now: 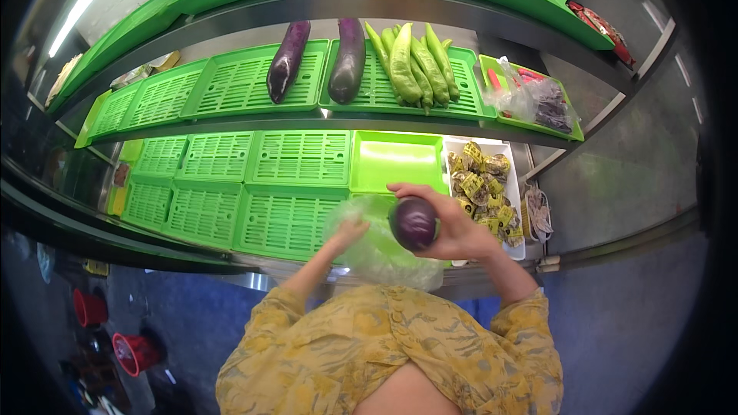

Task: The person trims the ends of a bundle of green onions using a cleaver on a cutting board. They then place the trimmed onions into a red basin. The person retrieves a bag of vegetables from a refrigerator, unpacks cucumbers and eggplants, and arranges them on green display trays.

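Observation:
In my right hand (pixel 455 225) is a dark purple eggplant (pixel 414 223), its rounded end towards me and the rest of its length hidden. Close by on the left, my left hand (pixel 347 233) grips a clear plastic bag (pixel 392 262) that hangs between my arms in front of the shirt. Two long eggplants, one on the left (pixel 288 63) and one on the right (pixel 347 63), lie on the middle shelf. Beside them is a pile of light green peppers (pixel 412 66).
Slotted green trays (pixel 300 158) line both shelves. A white tray (pixel 522 245) of yellow-labelled packages (pixel 481 184) stands at the right, with a small basket (pixel 537 213) beyond. The steel shelf edge (pixel 340 127) crosses ahead. Red buckets (pixel 137 353) stand on the floor at left.

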`<move>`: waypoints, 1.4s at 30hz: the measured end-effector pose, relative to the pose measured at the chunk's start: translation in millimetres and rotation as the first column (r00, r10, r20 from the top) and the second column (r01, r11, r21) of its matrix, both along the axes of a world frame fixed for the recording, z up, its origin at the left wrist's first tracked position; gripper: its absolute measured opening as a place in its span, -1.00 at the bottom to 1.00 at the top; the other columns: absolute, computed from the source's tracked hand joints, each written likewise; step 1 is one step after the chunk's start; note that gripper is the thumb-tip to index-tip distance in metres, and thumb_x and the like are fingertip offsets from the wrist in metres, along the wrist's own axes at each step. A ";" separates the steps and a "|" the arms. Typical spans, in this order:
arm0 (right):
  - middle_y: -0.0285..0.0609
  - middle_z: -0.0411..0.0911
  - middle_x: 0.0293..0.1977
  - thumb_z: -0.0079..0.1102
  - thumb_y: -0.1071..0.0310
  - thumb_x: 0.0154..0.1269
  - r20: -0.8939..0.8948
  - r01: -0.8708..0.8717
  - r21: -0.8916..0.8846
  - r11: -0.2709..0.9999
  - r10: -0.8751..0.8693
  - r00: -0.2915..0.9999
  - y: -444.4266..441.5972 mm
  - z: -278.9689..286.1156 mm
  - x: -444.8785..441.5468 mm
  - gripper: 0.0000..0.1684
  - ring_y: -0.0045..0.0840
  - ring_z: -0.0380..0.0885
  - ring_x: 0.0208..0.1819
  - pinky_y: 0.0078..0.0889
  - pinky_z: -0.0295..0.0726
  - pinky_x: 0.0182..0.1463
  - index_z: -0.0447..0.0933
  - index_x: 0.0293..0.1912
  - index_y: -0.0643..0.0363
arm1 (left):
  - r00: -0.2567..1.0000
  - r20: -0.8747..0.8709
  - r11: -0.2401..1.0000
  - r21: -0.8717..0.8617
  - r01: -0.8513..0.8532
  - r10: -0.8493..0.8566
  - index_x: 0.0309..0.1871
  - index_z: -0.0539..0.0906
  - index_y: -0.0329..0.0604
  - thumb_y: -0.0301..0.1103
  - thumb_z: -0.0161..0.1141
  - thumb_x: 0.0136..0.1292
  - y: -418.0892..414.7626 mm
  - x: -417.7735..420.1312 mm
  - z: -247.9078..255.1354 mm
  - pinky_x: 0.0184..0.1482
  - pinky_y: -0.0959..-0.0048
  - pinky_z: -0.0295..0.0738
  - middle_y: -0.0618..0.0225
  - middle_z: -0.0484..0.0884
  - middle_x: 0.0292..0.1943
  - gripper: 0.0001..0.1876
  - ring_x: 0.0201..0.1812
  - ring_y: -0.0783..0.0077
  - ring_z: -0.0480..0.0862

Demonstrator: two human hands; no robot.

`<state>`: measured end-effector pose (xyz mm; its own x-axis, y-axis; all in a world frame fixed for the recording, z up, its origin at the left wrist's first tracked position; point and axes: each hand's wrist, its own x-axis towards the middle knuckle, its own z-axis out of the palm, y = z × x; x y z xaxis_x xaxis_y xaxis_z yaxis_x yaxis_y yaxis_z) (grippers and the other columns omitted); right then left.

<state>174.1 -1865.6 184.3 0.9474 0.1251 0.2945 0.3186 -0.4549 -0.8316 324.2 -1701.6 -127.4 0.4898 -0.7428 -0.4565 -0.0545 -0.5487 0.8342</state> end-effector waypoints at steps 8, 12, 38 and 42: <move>0.13 0.22 0.08 0.14 0.64 -0.24 0.490 0.112 -0.695 0.710 0.354 0.797 17.8 79.3 76.0 -0.34 0.01 0.14 0.23 0.20 0.04 0.29 0.27 0.00 0.32 | 0.718 0.687 0.936 -0.167 0.309 -0.114 -0.07 0.52 -0.30 -0.34 0.05 0.19 12.2 -36.9 201.5 -0.06 0.26 0.41 -0.08 0.53 -0.17 -0.71 -0.16 -0.05 0.52; 0.11 0.27 -0.02 0.07 0.63 -0.12 0.437 0.178 -0.829 0.530 0.418 0.796 13.8 73.7 146.9 -0.48 -0.02 0.22 0.15 0.12 0.10 0.28 0.28 -0.05 0.33 | 0.940 0.143 0.873 -0.349 0.341 -0.310 -0.31 0.62 -0.42 -0.35 0.09 0.20 40.1 -16.2 274.5 -0.28 0.42 0.55 0.08 0.65 -0.45 -0.75 -0.42 0.16 0.65; 0.23 0.22 0.15 -0.08 0.39 0.21 0.210 0.214 -0.974 -0.067 0.061 0.976 -6.7 22.5 306.2 -0.46 -0.02 0.24 0.18 -0.02 0.15 0.26 0.23 0.21 0.14 | 0.869 0.233 0.793 -0.556 -0.250 0.437 0.12 0.49 -0.13 -0.29 0.41 -0.13 -22.0 277.6 273.3 -0.16 0.50 0.47 -0.03 0.49 0.01 -0.36 -0.14 0.42 0.57; 0.16 0.36 -0.02 -0.07 0.43 0.16 0.333 0.330 -0.942 0.057 0.057 0.941 -8.6 26.7 286.3 -0.46 -0.07 0.36 0.05 -0.08 0.25 0.17 0.23 0.18 0.21 | 0.840 0.279 0.775 -0.587 -0.233 0.465 0.10 0.51 -0.13 -0.27 0.43 -0.13 -18.8 281.4 271.4 -0.28 0.56 0.47 0.21 0.53 -0.14 -0.38 -0.27 0.52 0.55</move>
<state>460.4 -1874.2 210.9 0.9116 0.3549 0.2075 0.2105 -0.8364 0.5061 605.6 -1720.5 144.0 0.8083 -0.5436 0.2260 -0.3257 -0.0932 0.9409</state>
